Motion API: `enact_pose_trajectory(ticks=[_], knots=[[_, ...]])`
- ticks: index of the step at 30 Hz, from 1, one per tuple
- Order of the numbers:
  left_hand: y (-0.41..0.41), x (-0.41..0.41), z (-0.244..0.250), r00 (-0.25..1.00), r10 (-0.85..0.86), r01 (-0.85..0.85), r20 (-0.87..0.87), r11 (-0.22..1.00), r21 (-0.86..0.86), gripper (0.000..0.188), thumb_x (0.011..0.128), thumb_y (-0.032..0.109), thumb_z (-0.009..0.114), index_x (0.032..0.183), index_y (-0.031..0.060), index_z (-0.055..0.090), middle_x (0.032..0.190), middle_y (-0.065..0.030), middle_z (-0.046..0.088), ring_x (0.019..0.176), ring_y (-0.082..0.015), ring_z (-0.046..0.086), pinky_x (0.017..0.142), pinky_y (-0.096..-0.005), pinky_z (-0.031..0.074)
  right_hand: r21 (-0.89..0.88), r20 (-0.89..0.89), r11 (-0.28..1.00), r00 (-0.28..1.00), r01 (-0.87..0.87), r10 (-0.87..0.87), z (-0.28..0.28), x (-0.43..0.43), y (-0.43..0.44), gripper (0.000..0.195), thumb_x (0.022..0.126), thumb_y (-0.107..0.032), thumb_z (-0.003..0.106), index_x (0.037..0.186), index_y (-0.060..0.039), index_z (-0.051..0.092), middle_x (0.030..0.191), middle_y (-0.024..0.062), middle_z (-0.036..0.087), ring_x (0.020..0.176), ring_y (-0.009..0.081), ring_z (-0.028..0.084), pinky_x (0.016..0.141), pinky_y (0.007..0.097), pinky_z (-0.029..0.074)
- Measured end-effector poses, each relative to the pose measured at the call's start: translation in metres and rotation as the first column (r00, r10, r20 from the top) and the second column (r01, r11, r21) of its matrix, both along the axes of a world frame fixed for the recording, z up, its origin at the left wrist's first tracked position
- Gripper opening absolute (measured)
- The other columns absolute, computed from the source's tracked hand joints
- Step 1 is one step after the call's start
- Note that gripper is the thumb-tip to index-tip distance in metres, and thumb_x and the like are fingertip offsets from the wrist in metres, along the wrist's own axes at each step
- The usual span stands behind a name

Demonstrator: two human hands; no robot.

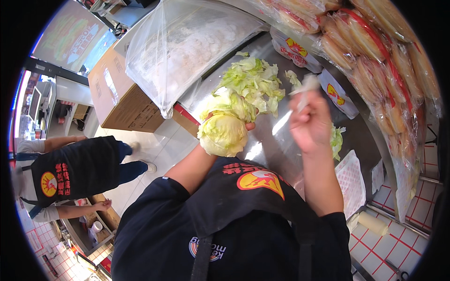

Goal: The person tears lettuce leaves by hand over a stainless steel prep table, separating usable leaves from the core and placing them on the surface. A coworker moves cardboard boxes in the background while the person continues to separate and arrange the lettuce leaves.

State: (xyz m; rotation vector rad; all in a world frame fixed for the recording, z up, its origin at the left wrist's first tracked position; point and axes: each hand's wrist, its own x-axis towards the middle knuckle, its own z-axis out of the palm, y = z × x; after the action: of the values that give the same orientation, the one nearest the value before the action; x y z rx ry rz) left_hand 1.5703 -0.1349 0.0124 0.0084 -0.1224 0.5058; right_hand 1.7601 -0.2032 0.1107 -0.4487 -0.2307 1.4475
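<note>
A partly peeled head of lettuce (225, 135) rests in my left hand (250, 125), whose fingers show at its right side while the palm is hidden beneath it. My right hand (308, 119) is raised over the steel counter, its fingers closed on a pale piece of lettuce leaf (309, 84), blurred by motion. Beyond the lettuce head lies a heap of torn lettuce leaves (255, 82) on the metal surface. A smaller bit of leaf (292, 78) sits near the raised hand, and more leaves (336, 140) lie to its right.
Bagged bread buns (379, 66) line the upper right. A tray of white floury pieces under clear plastic (197, 45) stands at the upper left, beside a cardboard box (116, 91). Printed paper bags (337, 93) stand along the counter's far side. A person in an apron (77, 168) is at left.
</note>
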Motion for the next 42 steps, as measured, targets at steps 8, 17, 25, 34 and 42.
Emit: enact_pose_trajectory(ticks=[8,17,25,34,42], knots=[[-0.005,0.002,-0.028,0.996,0.051,-0.068,0.070,0.962,0.264,0.063,0.081,0.045,0.052,0.129,0.0085,0.035,0.127,-0.0232,0.038,0.108,-0.0409,0.046,0.082,-0.0481,0.046,0.460,0.858,0.888,-0.268,0.020,-0.439,-0.034,0.015,0.032,0.023,0.079,-0.005,0.059,0.102,-0.0018,0.058,0.111,0.0229,0.054,0.099,0.0325,0.055,0.085,0.0323,0.045],[-0.017,0.017,0.004,0.890,0.325,-0.265,-0.320,0.940,0.215,0.048,0.086,0.035,0.047,0.123,0.0047,0.042,0.119,-0.0146,0.051,0.104,-0.0268,0.054,0.087,-0.0420,0.046,-0.118,0.989,0.977,-0.068,0.180,0.132,-0.039,0.012,-0.017,0.020,0.078,-0.017,0.062,0.095,-0.0069,0.062,0.108,0.0128,0.055,0.091,0.0280,0.056,0.076,0.0323,0.047],[-0.019,0.020,0.010,0.654,0.516,-0.280,-0.554,0.845,0.455,0.048,0.083,0.012,0.053,0.124,0.0073,0.029,0.109,-0.0137,0.050,0.097,-0.0228,0.056,0.078,-0.0346,0.050,0.214,0.873,0.925,-0.363,-0.315,-0.326,-0.010,-0.010,-0.028,0.018,0.071,-0.011,0.066,0.089,-0.0071,0.065,0.088,0.0058,0.059,0.074,0.0216,0.058,0.065,0.0304,0.047],[-0.033,0.002,-0.008,0.766,0.140,0.014,-0.627,0.972,0.235,0.038,0.085,0.015,0.049,0.120,0.0041,0.038,0.105,-0.0143,0.055,0.094,-0.0226,0.058,0.080,-0.0374,0.049,-0.012,0.996,0.976,-0.093,-0.216,-0.009,-0.031,-0.024,-0.033,0.011,0.074,-0.009,0.061,0.084,-0.0055,0.064,0.072,0.0066,0.060,0.060,0.0181,0.058,0.056,0.0309,0.048],[-0.029,0.003,-0.003,0.959,0.003,-0.012,-0.283,0.999,-0.031,0.040,0.089,0.031,0.045,0.117,0.0032,0.049,0.110,-0.0148,0.057,0.097,-0.0273,0.058,0.083,-0.0433,0.048,0.521,0.523,0.747,0.538,0.412,-0.661,0.025,0.001,-0.014,0.017,0.083,-0.008,0.057,0.100,-0.0037,0.058,0.096,0.0126,0.059,0.073,0.0125,0.059,0.061,0.0227,0.050]])
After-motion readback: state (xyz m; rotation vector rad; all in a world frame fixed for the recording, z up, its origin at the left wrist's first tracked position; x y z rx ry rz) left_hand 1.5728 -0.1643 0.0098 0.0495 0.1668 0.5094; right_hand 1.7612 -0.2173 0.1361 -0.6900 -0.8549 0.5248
